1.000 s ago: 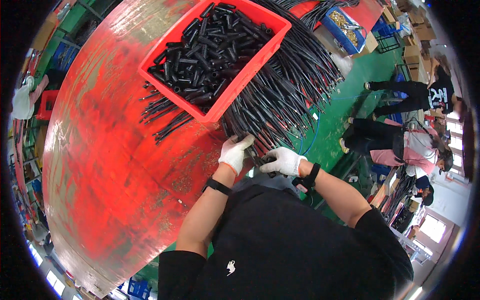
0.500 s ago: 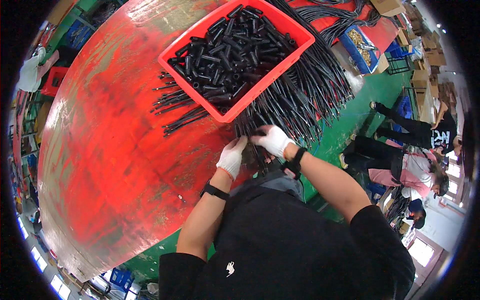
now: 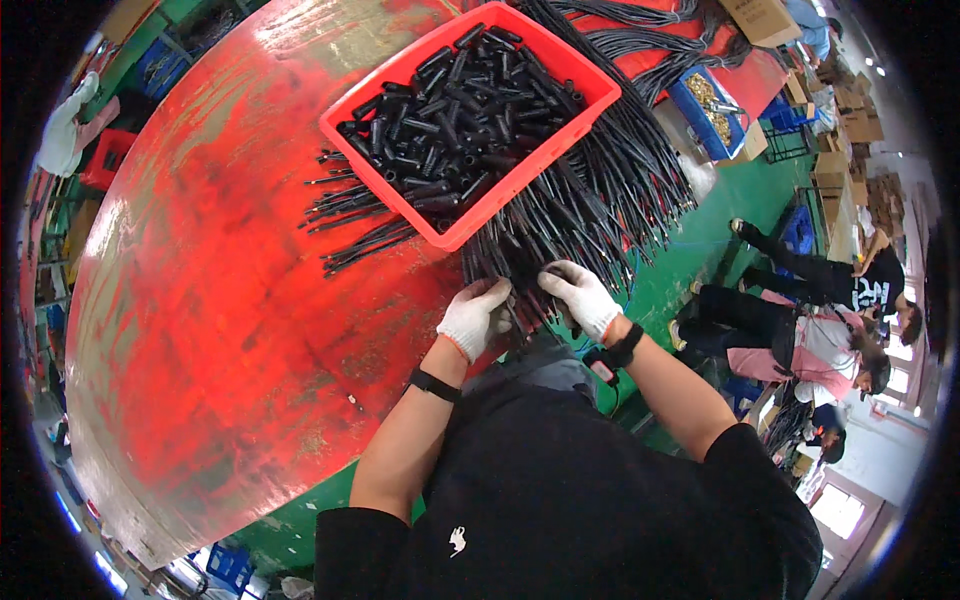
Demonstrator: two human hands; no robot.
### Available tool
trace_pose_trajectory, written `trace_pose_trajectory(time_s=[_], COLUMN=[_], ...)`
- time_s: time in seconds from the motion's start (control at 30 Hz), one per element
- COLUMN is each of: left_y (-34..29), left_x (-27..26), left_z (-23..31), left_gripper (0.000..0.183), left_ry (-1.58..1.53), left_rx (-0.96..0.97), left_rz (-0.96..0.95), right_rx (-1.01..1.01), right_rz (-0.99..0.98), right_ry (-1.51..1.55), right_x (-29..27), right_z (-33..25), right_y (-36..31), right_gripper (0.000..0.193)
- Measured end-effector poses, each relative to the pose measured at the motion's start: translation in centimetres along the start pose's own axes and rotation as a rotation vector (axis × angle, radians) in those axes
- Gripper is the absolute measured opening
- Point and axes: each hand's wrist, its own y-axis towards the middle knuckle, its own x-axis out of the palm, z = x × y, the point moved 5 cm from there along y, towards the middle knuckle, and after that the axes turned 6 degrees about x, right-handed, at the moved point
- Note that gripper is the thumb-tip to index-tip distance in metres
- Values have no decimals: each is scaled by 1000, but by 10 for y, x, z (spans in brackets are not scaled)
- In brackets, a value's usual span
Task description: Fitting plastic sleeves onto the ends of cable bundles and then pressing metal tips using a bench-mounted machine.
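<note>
Both my hands wear white knit gloves and work low over a bundle of black cables (image 3: 650, 165) at the table's near edge. My left hand (image 3: 474, 316) is closed around dark cable ends, its thumb pointing right. A short gap away, my right hand (image 3: 584, 300) curls closed at the cable ends on the other side, thumb on top. Dark cable tips hang between the two hands; exactly how many strands each holds is hidden. Just beyond them stands a red plastic bin (image 3: 455, 240) heaped with black ribbed sleeves (image 3: 450, 120), resting over the cables.
The worn red table (image 3: 250, 330) spreads to the left. A blue box (image 3: 712, 150) of small brass-coloured parts sits at the far right, near coiled cables (image 3: 650, 50) and a cardboard box (image 3: 765, 20). Other people (image 3: 815, 335) stand at the right on the green floor.
My hands, close together before, have moved apart; the right one shifted right and slightly nearer. The view has tilted a little, and the bin stays in place.
</note>
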Motion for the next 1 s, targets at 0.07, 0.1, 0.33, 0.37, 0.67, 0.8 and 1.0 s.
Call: trace_pose_trajectory(time_s=[0.07,0.1,0.33,0.37,0.67,0.8,1.0], left_y=[5,8,22,27,30,32,26], left_x=[5,9,28,25,23,10,11], left_z=[-6,-10,-25,-29,-34,-34,-25], left_gripper=[24,21,20,19,23,24,25], left_ry=[-74,-114,-174,-164,-111,14,157], left_rx=[26,36,123,126,149,119,91], left_rz=[-16,-11,36,27,66,110,98], right_rx=[-58,-57,-23,-20,-85,-284,-197], right_rz=[13,25,45,46,74,200,-30], right_ry=[187,217,390,388,194,-359,-607], right_x=[-14,-22,-46,-46,-38,-36,-9], right_z=[16,27,80,83,79,57,14], right_y=[-17,-25,-65,-70,-79,-76,-53], right_gripper=[28,26,25,24,25,28,38])
